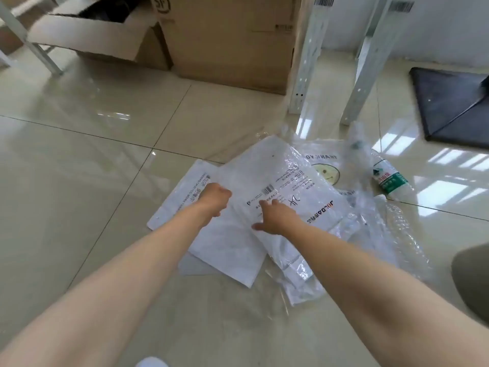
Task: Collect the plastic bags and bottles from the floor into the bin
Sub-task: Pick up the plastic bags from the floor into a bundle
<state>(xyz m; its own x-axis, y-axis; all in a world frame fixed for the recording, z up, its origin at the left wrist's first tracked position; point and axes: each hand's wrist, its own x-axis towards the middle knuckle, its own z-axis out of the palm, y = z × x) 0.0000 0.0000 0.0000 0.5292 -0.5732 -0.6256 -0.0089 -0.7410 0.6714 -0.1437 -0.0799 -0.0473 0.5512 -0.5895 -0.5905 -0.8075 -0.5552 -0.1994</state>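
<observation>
A pile of white and clear plastic bags [267, 165] lies on the tiled floor in the middle of the head view. My left hand [215, 197] is closed on the left edge of the top white bag. My right hand [276, 215] rests on the same bag with fingers spread, over the printed text. A clear bottle with a green label [387, 178] lies to the right of the pile. Another crushed clear bottle [404, 229] lies nearer, at the right edge of the bags. No bin is clearly in view.
Cardboard boxes [227, 35] stand at the back, one open at the back left. Two white metal rack legs [307, 62] rise behind the pile. A dark mat [455, 107] lies at the right. A grey rounded object [473, 276] sits at the right edge.
</observation>
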